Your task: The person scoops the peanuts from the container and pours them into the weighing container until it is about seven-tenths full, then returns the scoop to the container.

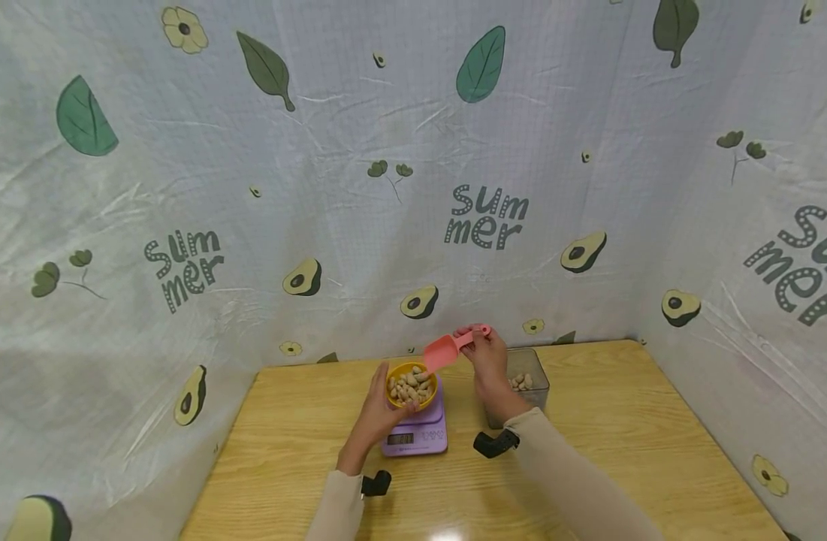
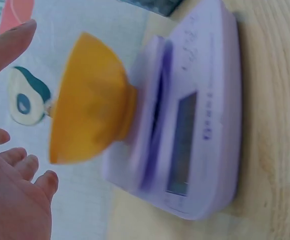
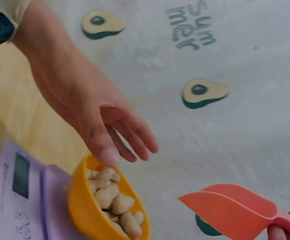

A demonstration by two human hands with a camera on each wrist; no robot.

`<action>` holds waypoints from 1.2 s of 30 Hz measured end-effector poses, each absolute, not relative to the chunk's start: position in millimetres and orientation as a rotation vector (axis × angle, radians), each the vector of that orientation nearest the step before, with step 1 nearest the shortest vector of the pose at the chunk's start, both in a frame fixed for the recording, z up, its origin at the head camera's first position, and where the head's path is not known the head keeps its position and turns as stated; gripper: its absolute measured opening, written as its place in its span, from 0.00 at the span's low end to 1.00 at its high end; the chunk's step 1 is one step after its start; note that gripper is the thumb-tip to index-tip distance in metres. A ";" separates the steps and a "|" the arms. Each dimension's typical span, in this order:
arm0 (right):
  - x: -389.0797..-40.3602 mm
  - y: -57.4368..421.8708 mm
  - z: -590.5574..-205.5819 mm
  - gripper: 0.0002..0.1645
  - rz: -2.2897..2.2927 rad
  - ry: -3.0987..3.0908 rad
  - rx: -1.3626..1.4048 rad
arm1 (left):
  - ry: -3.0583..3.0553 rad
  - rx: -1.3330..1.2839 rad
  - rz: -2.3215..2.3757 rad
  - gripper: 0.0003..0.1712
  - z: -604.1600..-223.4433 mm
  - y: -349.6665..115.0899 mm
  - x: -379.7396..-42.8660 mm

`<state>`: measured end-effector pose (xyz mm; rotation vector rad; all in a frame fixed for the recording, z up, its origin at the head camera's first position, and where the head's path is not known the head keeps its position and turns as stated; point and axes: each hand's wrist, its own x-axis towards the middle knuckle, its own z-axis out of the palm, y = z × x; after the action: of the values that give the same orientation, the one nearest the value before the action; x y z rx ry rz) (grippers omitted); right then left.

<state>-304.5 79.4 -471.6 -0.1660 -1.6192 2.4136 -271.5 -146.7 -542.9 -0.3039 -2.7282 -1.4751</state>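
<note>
A yellow bowl [image 1: 390, 395] filled with peanuts [image 3: 112, 197] sits on a purple kitchen scale [image 1: 423, 439]. My left hand [image 3: 80, 95] is spread beside the bowl, its thumb right at the rim and the other fingers loosely extended. In the left wrist view the bowl [image 2: 92, 102] stands between the hand and the scale's platform. My right hand [image 1: 487, 361] grips the handle of a pink scoop [image 1: 442, 353], whose blade tips down toward the bowl's far right rim. The scoop [image 3: 234, 210] shows no peanuts inside in the right wrist view.
To the right of the scale, a grey see-through container [image 1: 536, 391] holds more peanuts [image 1: 521, 382], partly hidden behind my right forearm. The wooden table [image 1: 291, 443] backs onto a hanging patterned sheet [image 1: 359, 225], which also runs along both sides.
</note>
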 end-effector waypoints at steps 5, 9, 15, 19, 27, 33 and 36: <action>-296.3 101.2 -461.1 0.14 2.541 -1.472 -0.191 | -2.715 -0.319 -1.450 0.59 -529.4 -145.1 -263.0; -288.3 115.5 -453.0 0.19 2.562 -1.420 -0.174 | -2.697 -0.345 -1.445 0.58 -522.4 -144.6 -257.1; -277.1 142.4 -450.7 0.24 2.467 -1.444 -0.186 | -2.668 -0.418 -1.436 0.56 -515.5 -141.7 -250.3; -271.3 158.0 -456.6 0.25 2.327 -1.500 -0.200 | -2.641 -0.458 -1.442 0.57 -512.4 -138.9 -245.9; -268.2 172.1 -476.4 0.21 2.070 -1.722 -0.249 | -2.634 -0.508 -1.428 0.58 -513.5 -132.4 -241.6; -269.0 177.7 -487.7 0.23 2.027 -1.875 -0.354 | -2.671 -0.551 -1.400 0.56 -517.3 -127.0 -237.9; -269.9 179.6 -491.2 0.22 2.018 -1.975 -0.384 | -2.672 -0.575 -1.390 0.55 -518.4 -125.3 -235.3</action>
<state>-269.9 179.6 -491.2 -0.3838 -1.9752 2.0181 -235.3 -125.3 -518.4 -0.5755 -2.6719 -1.3898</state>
